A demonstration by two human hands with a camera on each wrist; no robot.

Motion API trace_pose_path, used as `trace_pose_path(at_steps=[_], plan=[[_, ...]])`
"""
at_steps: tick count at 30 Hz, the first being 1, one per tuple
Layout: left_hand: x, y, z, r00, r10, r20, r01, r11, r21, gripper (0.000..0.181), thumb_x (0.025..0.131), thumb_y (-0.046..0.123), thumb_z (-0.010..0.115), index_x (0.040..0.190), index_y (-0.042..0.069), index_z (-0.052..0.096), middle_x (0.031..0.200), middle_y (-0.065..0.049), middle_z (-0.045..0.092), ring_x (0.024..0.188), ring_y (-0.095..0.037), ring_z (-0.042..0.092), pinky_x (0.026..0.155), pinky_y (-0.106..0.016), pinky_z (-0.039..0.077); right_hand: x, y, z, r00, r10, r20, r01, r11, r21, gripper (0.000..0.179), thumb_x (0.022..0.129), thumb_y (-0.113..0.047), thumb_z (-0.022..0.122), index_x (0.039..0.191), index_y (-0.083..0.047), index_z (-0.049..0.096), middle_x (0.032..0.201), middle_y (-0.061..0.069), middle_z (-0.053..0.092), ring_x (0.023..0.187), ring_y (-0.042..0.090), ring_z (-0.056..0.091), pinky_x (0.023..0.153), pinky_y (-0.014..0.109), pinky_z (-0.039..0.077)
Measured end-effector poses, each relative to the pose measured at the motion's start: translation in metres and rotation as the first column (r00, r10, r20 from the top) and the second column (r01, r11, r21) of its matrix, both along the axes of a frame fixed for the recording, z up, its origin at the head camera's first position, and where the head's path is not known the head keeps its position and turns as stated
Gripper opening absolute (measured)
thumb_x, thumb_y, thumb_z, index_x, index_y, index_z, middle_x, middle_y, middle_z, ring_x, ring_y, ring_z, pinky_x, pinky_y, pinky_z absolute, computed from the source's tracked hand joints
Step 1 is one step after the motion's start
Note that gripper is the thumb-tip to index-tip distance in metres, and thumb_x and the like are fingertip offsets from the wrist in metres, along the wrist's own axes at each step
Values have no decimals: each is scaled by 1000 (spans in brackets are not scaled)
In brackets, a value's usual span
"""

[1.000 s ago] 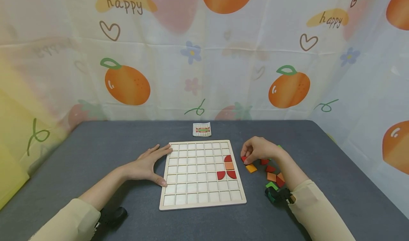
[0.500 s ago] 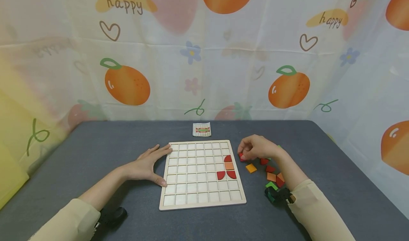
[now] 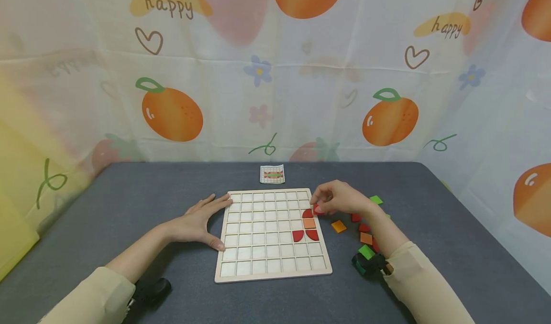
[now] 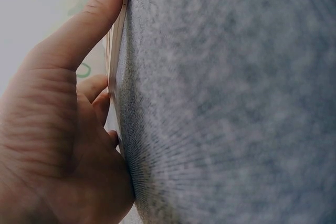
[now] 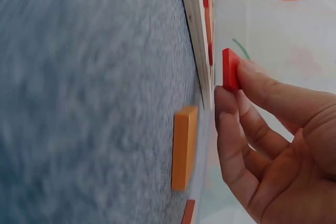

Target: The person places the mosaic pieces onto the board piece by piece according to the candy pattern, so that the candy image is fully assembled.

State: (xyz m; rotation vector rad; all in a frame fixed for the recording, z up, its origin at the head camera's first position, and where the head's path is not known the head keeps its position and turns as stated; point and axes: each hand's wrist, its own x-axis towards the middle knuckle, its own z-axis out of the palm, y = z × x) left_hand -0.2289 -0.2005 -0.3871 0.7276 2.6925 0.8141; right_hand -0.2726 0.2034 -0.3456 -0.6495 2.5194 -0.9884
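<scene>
A wooden grid board (image 3: 258,248) lies on the dark table. My left hand (image 3: 195,222) rests at its left edge with fingers and thumb spread along the rim; the left wrist view shows the thumb (image 4: 86,30) against the board's side. My right hand (image 3: 342,198) pinches a red tile (image 5: 230,70) between thumb and fingers, at the board's right edge. On the board sit three red quarter-round tiles, one of them (image 3: 298,236) a column left of the others, and an orange square tile (image 3: 309,223).
Right of the board lies a yellow-orange square tile (image 3: 338,226). Beyond it are several red, orange and green tiles, among them a green one (image 3: 376,199), partly behind the right forearm. A small pattern card (image 3: 272,174) lies behind the board. A printed curtain hangs at the back.
My right hand has carried the red tile left from beside the yellow-orange tile to the board's right edge. The left hand has stayed in place.
</scene>
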Motion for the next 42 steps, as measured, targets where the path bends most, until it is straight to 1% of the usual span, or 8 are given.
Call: trace_pose_path(at_steps=[6, 12, 15, 21, 24, 28, 33, 42], plan=[[0, 0, 0, 1000, -4, -4, 4, 1000, 4, 115, 65, 53, 86, 157, 13, 28, 168, -9, 16, 153, -47, 3, 111, -77, 10, -2, -9, -1, 1000, 11, -17, -11, 1000, -20, 21, 90, -16, 72, 109, -7, 71, 86, 7, 69, 75, 16, 64, 70, 30, 56], [-1, 0, -2, 1000, -5, -6, 5, 1000, 5, 115, 66, 52, 86, 157, 14, 28, 168, -9, 16, 153, -47, 3, 111, -77, 10, 1, -20, 1, 999, 35, -29, -36, 999, -36, 21, 91, -15, 71, 110, -7, 71, 87, 9, 69, 73, 19, 64, 70, 33, 56], [-1, -1, -2, 1000, -5, -8, 5, 1000, 4, 115, 65, 52, 87, 157, 14, 28, 168, -9, 16, 153, -47, 3, 111, -77, 10, 1, -27, 0, 999, 30, -37, -31, 999, -41, 19, 92, -14, 69, 110, -8, 72, 88, 7, 69, 72, 19, 64, 69, 33, 56], [0, -1, -1, 1000, -1, -7, 1, 1000, 2, 115, 65, 53, 87, 157, 14, 29, 168, -9, 17, 153, -48, 4, 111, -78, 10, 1, -39, -1, 995, 51, -91, -54, 998, -32, 16, 94, -11, 66, 108, -7, 72, 88, 7, 69, 66, 19, 60, 64, 33, 52], [0, 0, -1, 1000, -1, -8, 1, 1000, 1, 115, 65, 53, 87, 157, 13, 29, 168, -9, 17, 153, -48, 4, 111, -78, 10, 1, -43, -2, 993, 64, -95, -68, 997, -34, 15, 93, -10, 66, 107, -6, 72, 86, 9, 71, 63, 20, 59, 62, 31, 51], [0, 0, -1, 1000, 1, -6, -1, 1000, -4, 115, 65, 53, 86, 157, 14, 29, 168, -9, 17, 153, -48, 4, 111, -78, 10, 1, -48, -5, 992, 80, -98, -83, 996, -24, 13, 92, -11, 68, 104, -9, 73, 84, 7, 72, 68, 16, 60, 66, 28, 50], [-1, 0, -1, 1000, 2, -6, -2, 1000, -12, 115, 65, 53, 86, 157, 14, 28, 168, -9, 17, 153, -47, 4, 111, -78, 11, 1, -52, -7, 987, 91, -134, -91, 996, 8, 10, 92, -13, 69, 100, -13, 74, 85, 3, 71, 74, 11, 59, 70, 27, 48], [-1, 0, -1, 1000, -1, -7, 1, 1000, -6, 115, 65, 53, 86, 157, 14, 28, 168, -9, 16, 153, -48, 4, 110, -78, 10, 2, -53, -10, 986, 84, -147, -79, 996, 43, 8, 92, -14, 69, 99, -14, 74, 85, 1, 72, 74, 9, 60, 69, 26, 48]])
